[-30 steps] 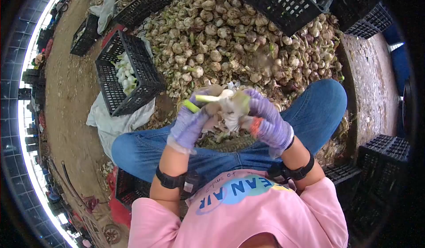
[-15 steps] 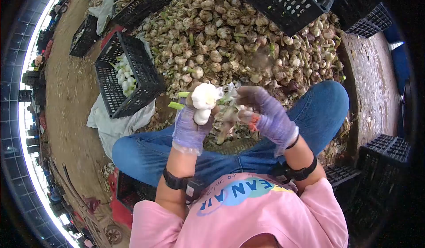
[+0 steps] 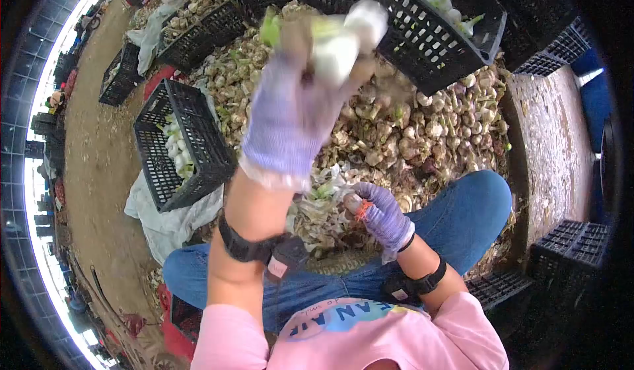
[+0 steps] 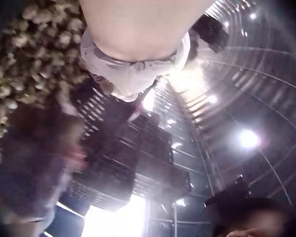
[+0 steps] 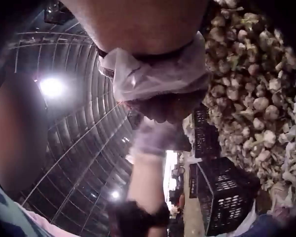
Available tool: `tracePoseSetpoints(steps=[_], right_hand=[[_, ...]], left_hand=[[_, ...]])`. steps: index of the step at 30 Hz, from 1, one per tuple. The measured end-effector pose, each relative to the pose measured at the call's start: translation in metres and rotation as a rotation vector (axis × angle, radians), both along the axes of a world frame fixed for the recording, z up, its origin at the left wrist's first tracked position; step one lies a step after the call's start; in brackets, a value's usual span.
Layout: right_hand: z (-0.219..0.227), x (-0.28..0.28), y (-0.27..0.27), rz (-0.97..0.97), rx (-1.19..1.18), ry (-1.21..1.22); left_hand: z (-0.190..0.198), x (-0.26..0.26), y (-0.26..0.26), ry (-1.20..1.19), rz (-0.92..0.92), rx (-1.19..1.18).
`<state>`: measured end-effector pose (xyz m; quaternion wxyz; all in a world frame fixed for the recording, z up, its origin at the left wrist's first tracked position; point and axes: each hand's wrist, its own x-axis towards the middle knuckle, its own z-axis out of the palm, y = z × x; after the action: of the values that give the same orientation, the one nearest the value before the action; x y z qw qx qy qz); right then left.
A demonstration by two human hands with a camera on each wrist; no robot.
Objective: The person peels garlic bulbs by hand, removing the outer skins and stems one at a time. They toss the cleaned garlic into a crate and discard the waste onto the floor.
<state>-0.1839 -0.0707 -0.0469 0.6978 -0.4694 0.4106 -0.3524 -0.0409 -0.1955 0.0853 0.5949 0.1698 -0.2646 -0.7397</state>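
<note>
Blurred by motion, my left hand [image 3: 297,99], in a purple knit glove with a clear cuff, reaches over the heap at the top of the head view. It grips white, cleaned garlic bulbs [image 3: 335,56] with short green stems, beside a black crate [image 3: 422,46] holding more of them. Low over my lap, my right hand [image 3: 383,217], in a matching glove, is loosely bent with an orange band round its thumb. Nothing shows in its fingers. Nearest to it are pale peelings [image 3: 323,205]. Cuffs largely hide each hand in its own wrist view.
A broad heap of unpeeled garlic [image 3: 436,122] spreads in front of me. At left, a black crate [image 3: 214,152] of white bulbs stands by a white cloth [image 3: 158,221]. Stacked black crates [image 3: 571,251] stand at right. My crossed legs in jeans [image 3: 472,205] flank the peelings.
Both hands were together at the bulbs, then separated. My left hand has carried the bulbs forward and up towards the far crate; my right hand has dropped slightly towards my lap.
</note>
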Motion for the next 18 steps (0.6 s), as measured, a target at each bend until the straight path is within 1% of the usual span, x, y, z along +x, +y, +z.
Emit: tracePoseSetpoints(steps=[1,2,3,4,5,6,8,9,10,12,13,14,15,16,17,18], right_hand=[[-0.007,-0.001,0.0,-0.013,0.093,0.034],[-0.023,-0.004,0.002,-0.06,0.135,-0.08],[-0.025,-0.005,-0.002,-0.059,0.144,-0.082],[-0.026,-0.007,-0.004,-0.085,0.127,-0.038],[-0.027,-0.008,-0.006,-0.106,0.114,0.005],[-0.025,-0.009,-0.007,-0.12,0.128,-0.032],[-0.036,-0.012,-0.006,-0.099,0.165,-0.019],[-0.041,-0.013,-0.007,-0.092,0.168,0.002],[-0.044,-0.012,-0.009,-0.085,0.161,0.03],[-0.036,-0.009,-0.021,-0.046,0.228,0.039],[-0.031,-0.007,-0.026,-0.014,0.278,0.049],[-0.028,-0.006,-0.031,-0.014,0.295,0.071],[-0.033,-0.006,-0.031,-0.013,0.312,0.074],[-0.04,-0.007,-0.027,-0.059,0.309,0.042],[-0.046,-0.007,-0.025,-0.108,0.302,0.01],[-0.051,-0.006,-0.025,-0.112,0.314,0.016]], left_hand=[[0.024,-0.012,-0.01,-0.078,0.093,-0.24],[0.02,-0.009,-0.023,-0.108,0.102,-0.232],[0.016,-0.003,-0.035,-0.137,0.111,-0.225],[0.002,0.008,-0.044,-0.143,0.113,-0.21],[-0.022,0.025,-0.05,-0.288,0.204,-0.14],[-0.047,0.041,-0.054,-0.437,0.292,-0.066],[-0.096,0.067,-0.05,-0.679,0.413,0.218],[-0.133,0.087,-0.048,-0.807,0.455,0.307],[-0.161,0.107,-0.043,-0.995,0.36,0.421],[-0.221,0.129,-0.026,-1.005,0.323,0.62],[-0.26,0.141,-0.018,-1.007,0.318,0.639],[-0.302,0.152,-0.009,-1.462,0.283,0.594],[-0.328,0.159,-0.002,-1.913,0.225,0.516],[-0.34,0.157,0.003,-1.912,0.209,0.526],[-0.347,0.15,0.009,-2.166,0.246,0.4],[-0.352,0.146,0.013,-2.413,0.283,0.252]])
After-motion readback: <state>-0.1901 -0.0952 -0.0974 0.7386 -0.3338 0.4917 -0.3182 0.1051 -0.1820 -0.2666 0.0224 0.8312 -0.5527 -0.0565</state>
